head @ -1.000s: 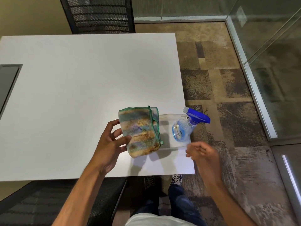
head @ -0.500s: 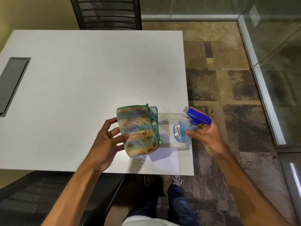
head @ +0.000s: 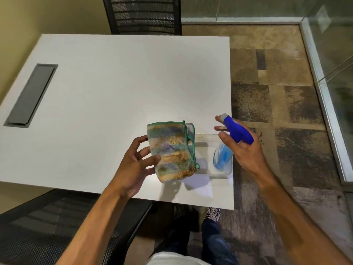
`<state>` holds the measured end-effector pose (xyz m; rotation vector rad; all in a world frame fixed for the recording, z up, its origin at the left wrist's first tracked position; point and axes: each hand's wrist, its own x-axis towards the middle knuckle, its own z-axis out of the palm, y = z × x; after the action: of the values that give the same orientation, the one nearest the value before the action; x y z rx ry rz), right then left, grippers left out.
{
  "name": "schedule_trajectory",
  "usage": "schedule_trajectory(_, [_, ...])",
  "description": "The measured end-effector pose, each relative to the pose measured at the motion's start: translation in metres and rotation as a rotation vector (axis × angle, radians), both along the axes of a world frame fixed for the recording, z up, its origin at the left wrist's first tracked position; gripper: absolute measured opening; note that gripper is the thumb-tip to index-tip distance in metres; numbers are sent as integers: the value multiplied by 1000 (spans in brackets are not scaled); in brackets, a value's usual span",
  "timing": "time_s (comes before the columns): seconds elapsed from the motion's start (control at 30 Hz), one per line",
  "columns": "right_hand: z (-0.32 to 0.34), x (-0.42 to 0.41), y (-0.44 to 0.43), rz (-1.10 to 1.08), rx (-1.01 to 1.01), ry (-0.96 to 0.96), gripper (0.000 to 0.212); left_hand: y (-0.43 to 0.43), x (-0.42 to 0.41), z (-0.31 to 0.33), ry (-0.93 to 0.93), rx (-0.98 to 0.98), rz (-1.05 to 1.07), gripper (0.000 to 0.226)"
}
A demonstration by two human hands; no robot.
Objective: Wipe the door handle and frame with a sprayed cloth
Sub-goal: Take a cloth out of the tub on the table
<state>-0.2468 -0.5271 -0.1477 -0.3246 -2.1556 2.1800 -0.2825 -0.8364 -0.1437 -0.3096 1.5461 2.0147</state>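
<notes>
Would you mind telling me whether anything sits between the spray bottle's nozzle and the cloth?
Nothing visible does. The right hand holds the spray bottle beside the cloth in the left hand, with open air between them.

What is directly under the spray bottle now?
A clear plastic tray on the white table lies beneath the spray bottle, held by the right hand. Whether the bottle touches the tray is unclear.

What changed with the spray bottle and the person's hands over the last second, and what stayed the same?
The right hand reached in from beside the table, took hold of the spray bottle by its blue head and lifted it, nozzle toward the cloth. The left hand kept holding the folded cloth up above the white table.
</notes>
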Motion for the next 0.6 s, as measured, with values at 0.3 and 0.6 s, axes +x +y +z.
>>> schedule_trajectory(0.3, [62, 0, -12, -86, 104, 179, 42, -3, -6, 1, -21, 51, 40, 62])
schedule_trajectory(0.6, [67, 45, -55, 80, 151, 161, 19, -2, -7, -6, -4, 94, 104, 64])
